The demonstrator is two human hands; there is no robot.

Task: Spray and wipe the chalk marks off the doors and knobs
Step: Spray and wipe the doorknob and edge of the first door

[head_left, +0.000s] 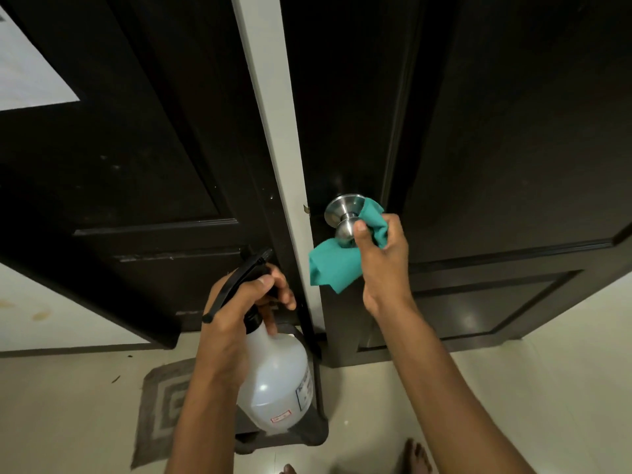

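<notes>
Two dark brown doors fill the view, a left door [136, 148] and a right door [513, 131], split by a white frame strip [273, 114]. A steel knob [342, 213] sits on the right door's left edge. My right hand [383, 258] grips a teal cloth [333, 265] wrapped round the knob's right side and underside, thumb against the knob. My left hand [239, 302] holds a translucent white spray bottle [277, 378] by its black trigger head [246, 271], lower left of the knob. No chalk marks show clearly on the doors.
A white paper sheet [27, 73] hangs on the left door's upper left. A grey patterned mat [164, 405] lies on the pale tiled floor [68, 405] below the doors. A dark low object [307, 432] stands behind the bottle. Bare toes [415, 456] show at the bottom edge.
</notes>
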